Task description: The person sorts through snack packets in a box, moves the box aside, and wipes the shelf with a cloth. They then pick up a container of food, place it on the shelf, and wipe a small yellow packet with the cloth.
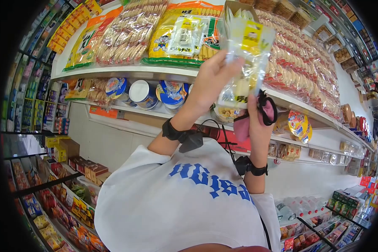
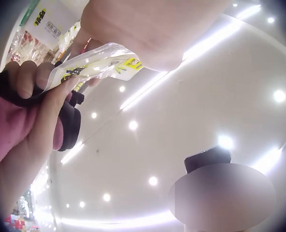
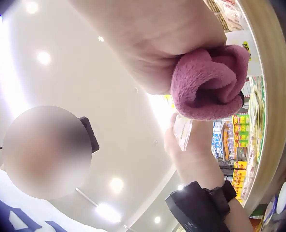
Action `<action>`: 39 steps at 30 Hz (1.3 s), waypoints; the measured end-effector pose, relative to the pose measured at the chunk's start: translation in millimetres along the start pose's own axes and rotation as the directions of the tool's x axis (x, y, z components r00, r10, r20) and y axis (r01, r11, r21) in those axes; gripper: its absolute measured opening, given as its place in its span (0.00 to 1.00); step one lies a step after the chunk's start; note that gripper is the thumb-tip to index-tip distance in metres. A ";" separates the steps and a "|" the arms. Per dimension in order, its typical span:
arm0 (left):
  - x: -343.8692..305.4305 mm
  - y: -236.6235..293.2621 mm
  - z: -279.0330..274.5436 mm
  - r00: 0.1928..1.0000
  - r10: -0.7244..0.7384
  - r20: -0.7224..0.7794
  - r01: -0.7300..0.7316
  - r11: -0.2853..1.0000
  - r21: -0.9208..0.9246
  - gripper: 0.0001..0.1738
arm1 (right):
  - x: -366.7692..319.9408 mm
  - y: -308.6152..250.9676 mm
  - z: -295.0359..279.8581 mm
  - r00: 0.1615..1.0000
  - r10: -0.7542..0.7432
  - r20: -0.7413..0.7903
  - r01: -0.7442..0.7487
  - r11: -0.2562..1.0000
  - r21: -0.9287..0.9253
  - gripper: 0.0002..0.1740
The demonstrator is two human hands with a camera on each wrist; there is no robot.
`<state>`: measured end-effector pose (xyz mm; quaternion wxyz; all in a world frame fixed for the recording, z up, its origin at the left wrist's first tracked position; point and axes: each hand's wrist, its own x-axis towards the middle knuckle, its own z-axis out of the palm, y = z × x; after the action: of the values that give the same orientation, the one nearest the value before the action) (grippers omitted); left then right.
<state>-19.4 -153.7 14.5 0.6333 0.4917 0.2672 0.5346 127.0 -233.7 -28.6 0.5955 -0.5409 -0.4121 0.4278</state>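
Note:
A clear plastic packet with a yellow label (image 1: 253, 40) is held up in front of the shelf between both hands. My left hand (image 1: 212, 80) grips its left side, the thumb lying across the front. Lower down, my right hand (image 1: 259, 130) pinches the packet's bottom corner, as the left wrist view also shows. That same hand holds a fuzzy pink cloth (image 3: 206, 87) with black edging, bunched against the palm. A similar packet (image 1: 185, 37) lies on a large yellow snack bag (image 1: 161, 31) just left of the hands. Behind the held packet stands an open box (image 1: 235, 9), partly hidden.
Bags of wrapped crackers (image 1: 300, 63) line the upper shelf, whose white edge (image 1: 126, 72) runs just behind the hands. Blue-and-white tubs (image 1: 142, 93) and a tilted noodle cup (image 1: 299, 125) sit one level below. Racks of packaged goods (image 1: 33, 96) rise at left.

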 end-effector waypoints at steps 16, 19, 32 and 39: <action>-0.3 -42.7 -2.6 0.826 -0.112 0.552 0.506 0.577 -0.641 0.27 | -19.1 -31.3 21.2 0.743 -0.480 0.467 0.596 0.792 -0.134 0.25; 1.0 -43.6 2.3 0.803 -0.095 0.589 0.529 0.570 -0.629 0.25 | -19.3 -32.3 18.4 0.732 -0.489 0.474 0.618 0.770 -0.160 0.24; 17.5 -30.7 10.0 0.981 0.009 -0.193 -0.019 0.999 -0.049 0.18 | 15.2 -39.9 -23.3 0.686 -0.722 0.086 0.705 0.630 -0.325 0.24; 65.7 -17.2 -11.9 0.928 0.372 0.005 -0.323 0.799 0.508 0.09 | 165.8 15.4 -133.3 0.844 -0.312 -0.436 0.195 0.936 -0.293 0.23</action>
<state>-3.8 -86.9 6.7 0.3619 0.6532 0.3314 0.5767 301.9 -113.5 -49.3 0.6609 -0.6365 -0.3696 0.1465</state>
